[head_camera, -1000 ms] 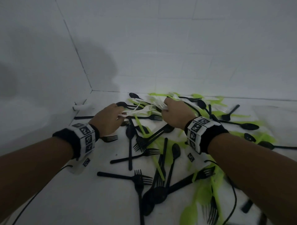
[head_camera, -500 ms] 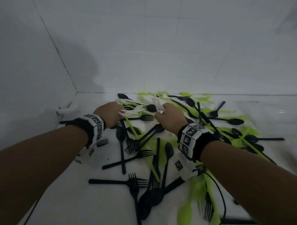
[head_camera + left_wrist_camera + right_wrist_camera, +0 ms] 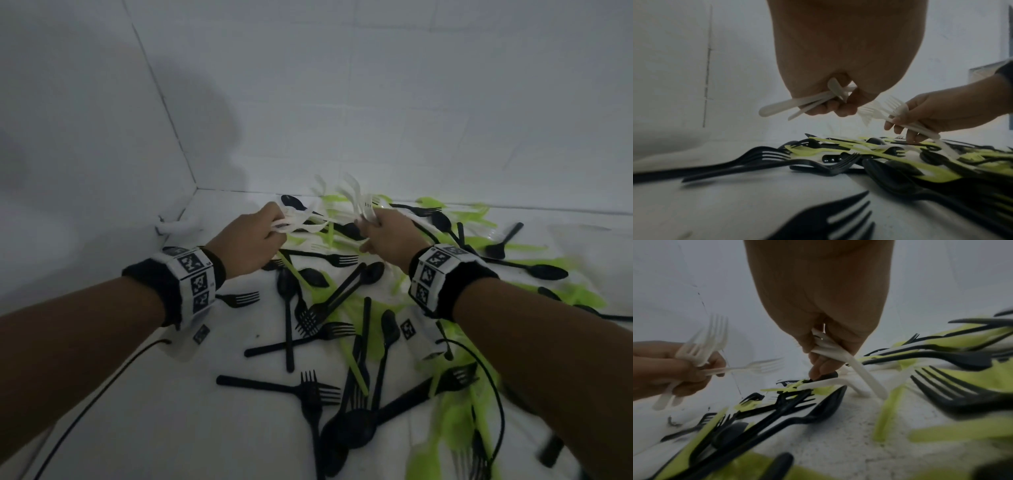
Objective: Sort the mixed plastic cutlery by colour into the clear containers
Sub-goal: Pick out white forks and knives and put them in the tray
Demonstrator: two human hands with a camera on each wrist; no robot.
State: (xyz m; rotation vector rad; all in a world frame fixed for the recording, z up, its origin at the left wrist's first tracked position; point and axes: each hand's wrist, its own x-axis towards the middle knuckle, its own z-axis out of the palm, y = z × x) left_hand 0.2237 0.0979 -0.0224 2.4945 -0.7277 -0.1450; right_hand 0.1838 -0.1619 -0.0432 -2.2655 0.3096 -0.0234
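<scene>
Black cutlery [image 3: 310, 318] and green cutlery [image 3: 455, 425] are lying unsorted from 12 to 5 o'clock on the white surface [image 3: 154, 428], so most sorting is remaining. The left hand [image 3: 248, 245] and right hand [image 3: 390, 236] are each gripping white cutlery [image 3: 797, 104] at 12 o'clock, while a clear container [image 3: 579, 233], possibly, is sitting blurred at 2 o'clock.

Dim, bluish light with soft blur across all three views.

In the head view a broad grey shadow [image 3: 191, 113] falls on the white wall [image 3: 411, 102] at upper left, and the white cutlery [image 3: 356, 202] at centre smears with motion. Both wrist views bend strongly at the edges. The black fork [image 3: 830, 220] at the bottom of the left wrist view is out of focus; the green cutlery [image 3: 962, 430] at lower right of the right wrist view streaks.
</scene>
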